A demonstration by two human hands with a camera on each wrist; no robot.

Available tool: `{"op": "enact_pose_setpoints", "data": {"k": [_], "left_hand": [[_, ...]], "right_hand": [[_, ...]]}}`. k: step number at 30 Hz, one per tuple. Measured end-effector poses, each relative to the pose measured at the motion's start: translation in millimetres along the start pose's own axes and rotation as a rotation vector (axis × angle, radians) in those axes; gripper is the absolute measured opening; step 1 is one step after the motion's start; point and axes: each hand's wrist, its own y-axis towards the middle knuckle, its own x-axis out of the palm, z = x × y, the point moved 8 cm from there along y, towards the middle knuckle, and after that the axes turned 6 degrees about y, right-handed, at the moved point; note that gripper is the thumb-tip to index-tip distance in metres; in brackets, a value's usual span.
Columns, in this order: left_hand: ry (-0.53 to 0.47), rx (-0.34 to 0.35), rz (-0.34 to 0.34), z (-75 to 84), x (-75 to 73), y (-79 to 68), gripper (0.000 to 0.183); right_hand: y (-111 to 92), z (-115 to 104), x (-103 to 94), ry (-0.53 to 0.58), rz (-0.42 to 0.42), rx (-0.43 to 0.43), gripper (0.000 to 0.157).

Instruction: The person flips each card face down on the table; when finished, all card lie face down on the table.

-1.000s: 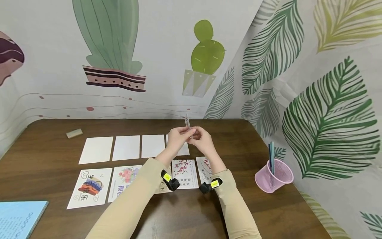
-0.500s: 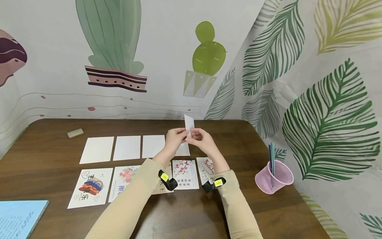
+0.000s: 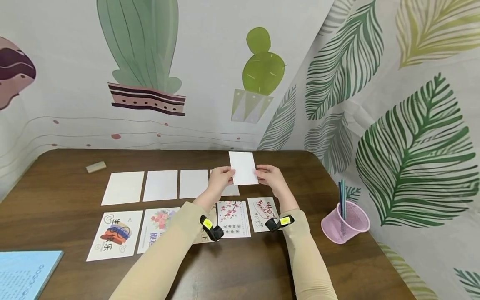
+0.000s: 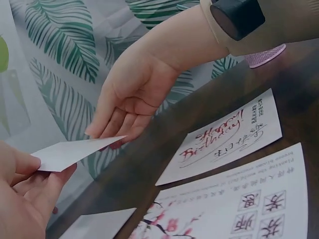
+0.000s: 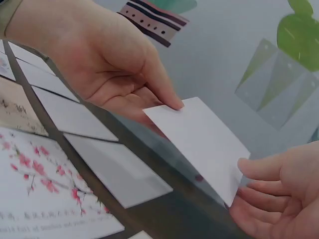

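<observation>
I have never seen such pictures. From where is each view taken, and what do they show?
There is no machine here, only a person's left hand and right hand, both bare. The wide view comes from a camera worn on the head; the other two views come from a small wrist camera on each arm. On the table are pale cards behind, printed cards in front, a small block and a pink cup. Above it, the hands hold a white card between them.

Card (image 3: pixel 243 168) rot'd fr. near edge-on to blank side in full view; hands (image 3: pixel 218 180) (image 3: pixel 271 179) now wider apart.
</observation>
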Motion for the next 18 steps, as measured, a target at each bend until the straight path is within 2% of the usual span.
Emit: {"op": "enact_pose_setpoints", "data": {"k": [6, 13, 18], "left_hand": [[0.028, -0.032, -0.034, -11.0, 9.1, 2.5, 0.04], [0.072, -0.049, -0.067, -14.0, 13.9, -0.1, 0.044], [0.05, -0.06, -0.078, -16.5, 13.3, 1.4, 0.044]], "right_hand": [[2.8, 16.0, -5.8, -0.025, 0.017, 0.065, 0.034], [6.6, 24.6, -13.1, -0.051, 0.036, 0.079, 0.035], [8.0, 29.6, -24.0, -0.074, 0.076, 0.105, 0.035]]}}
